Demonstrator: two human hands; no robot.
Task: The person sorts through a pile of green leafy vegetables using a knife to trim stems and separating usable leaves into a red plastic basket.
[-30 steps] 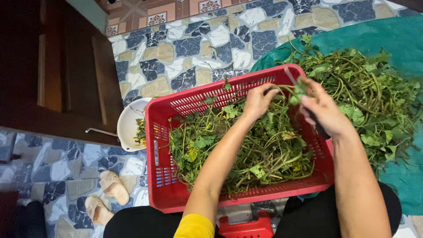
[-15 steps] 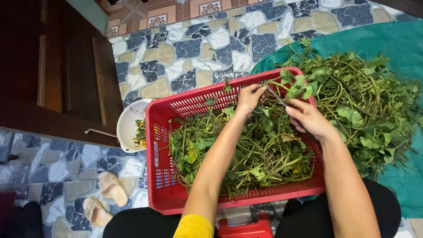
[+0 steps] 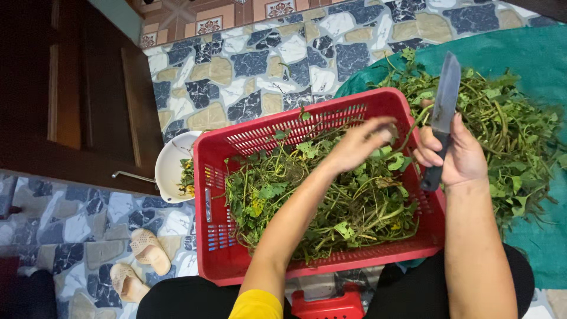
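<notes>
A red plastic basket [image 3: 236,260] in front of me is full of green leafy stems [image 3: 331,207]. My left hand [image 3: 357,142] hovers over the basket's far right part, fingers pinched on a green stem that runs toward the pile at the right. My right hand [image 3: 452,156] is at the basket's right rim, closed around the dark handle of a knife [image 3: 443,106] whose blade points up and away. A large pile of leafy vines [image 3: 508,130] lies on a teal sheet [image 3: 531,53] to the right.
A white bowl [image 3: 171,168] with some greens sits left of the basket on the patterned stone floor [image 3: 248,65]. Two beige sandals [image 3: 139,266] lie at lower left. A dark wooden door [image 3: 71,94] fills the left. A small red stool [image 3: 331,307] shows between my knees.
My right hand has lifted and turned so the knife blade now stands upright in plain view. My left hand has shifted slightly right, still on a stem.
</notes>
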